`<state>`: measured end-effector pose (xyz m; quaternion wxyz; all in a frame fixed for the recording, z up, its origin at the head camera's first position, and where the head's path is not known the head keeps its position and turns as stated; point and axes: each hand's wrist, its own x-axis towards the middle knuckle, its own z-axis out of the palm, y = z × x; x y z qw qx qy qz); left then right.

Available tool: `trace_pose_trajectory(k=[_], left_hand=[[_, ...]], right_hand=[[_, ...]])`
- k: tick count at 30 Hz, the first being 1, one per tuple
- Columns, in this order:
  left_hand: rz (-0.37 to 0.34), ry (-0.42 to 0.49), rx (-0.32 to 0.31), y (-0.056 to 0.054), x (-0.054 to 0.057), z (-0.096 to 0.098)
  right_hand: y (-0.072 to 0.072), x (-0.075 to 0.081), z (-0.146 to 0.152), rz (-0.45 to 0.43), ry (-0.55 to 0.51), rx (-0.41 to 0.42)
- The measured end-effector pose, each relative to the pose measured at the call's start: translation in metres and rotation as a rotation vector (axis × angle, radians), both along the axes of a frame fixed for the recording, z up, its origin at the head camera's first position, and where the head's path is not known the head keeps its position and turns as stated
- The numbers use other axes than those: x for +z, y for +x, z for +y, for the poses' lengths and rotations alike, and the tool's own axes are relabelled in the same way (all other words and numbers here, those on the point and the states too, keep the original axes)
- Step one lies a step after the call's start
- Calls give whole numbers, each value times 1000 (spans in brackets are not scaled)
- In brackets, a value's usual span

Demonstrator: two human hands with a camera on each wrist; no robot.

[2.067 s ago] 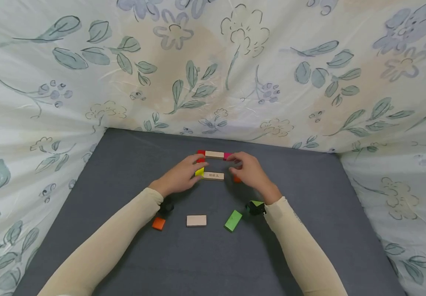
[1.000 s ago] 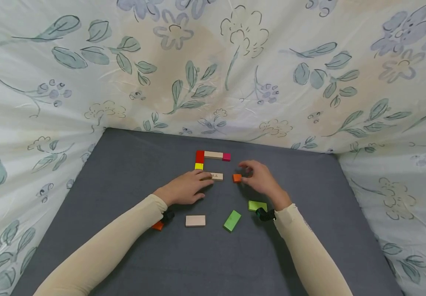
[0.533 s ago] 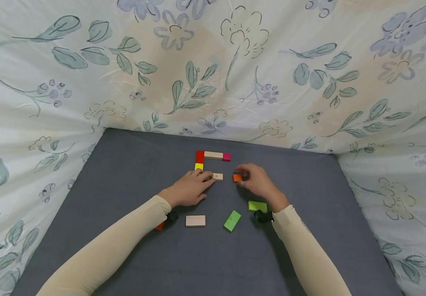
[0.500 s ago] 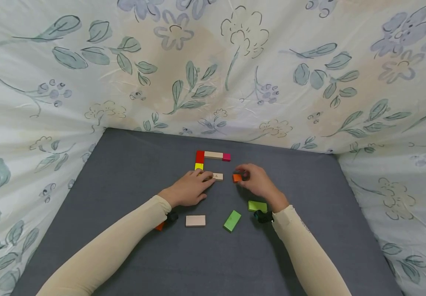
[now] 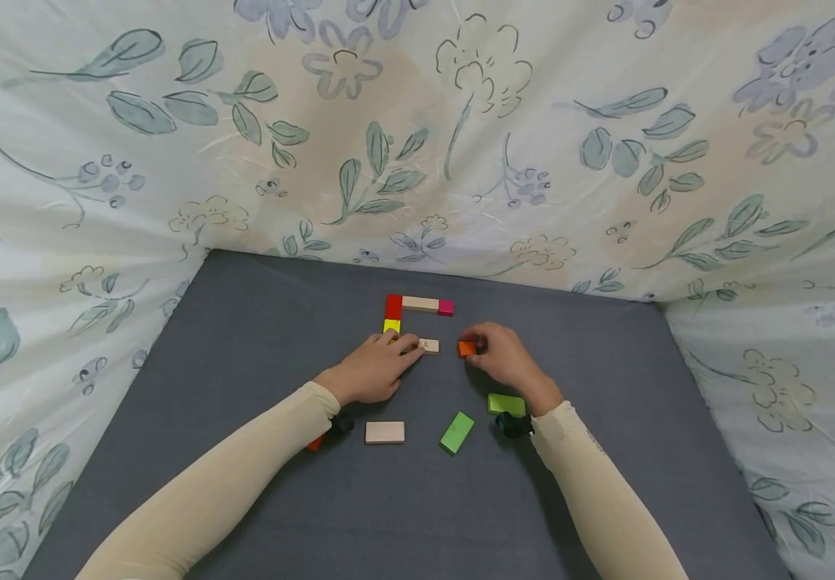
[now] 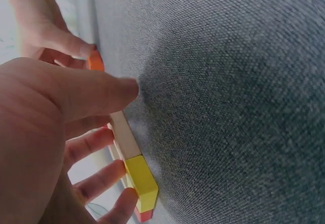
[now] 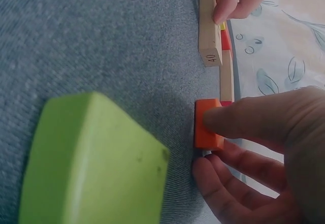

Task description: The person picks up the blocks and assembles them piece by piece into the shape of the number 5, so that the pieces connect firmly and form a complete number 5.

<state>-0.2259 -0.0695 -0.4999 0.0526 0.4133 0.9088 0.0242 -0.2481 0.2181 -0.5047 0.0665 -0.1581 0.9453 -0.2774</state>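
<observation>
Floral-print sheeting (image 5: 417, 121) encloses the area from 9 o'clock through 12 to 3 o'clock. Dark grey woven surface (image 5: 280, 322) extends from centre to 6 o'clock. Lighting: soft.

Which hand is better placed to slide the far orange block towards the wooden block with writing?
The right hand, probably: it pinches the orange block. The left hand is across a gap, touching the wooden block.

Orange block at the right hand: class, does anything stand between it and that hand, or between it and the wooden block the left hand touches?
Nothing visible does: the right hand grips the orange block, and only gray cloth shows between it and the wooden block.
</observation>
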Motion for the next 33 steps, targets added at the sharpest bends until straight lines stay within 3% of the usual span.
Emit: trace_pose_trajectory(k=[33], left_hand=[[-5,-39,21,0,-2,3]], right_hand=[[-2,10,-13,58,-1,6]])
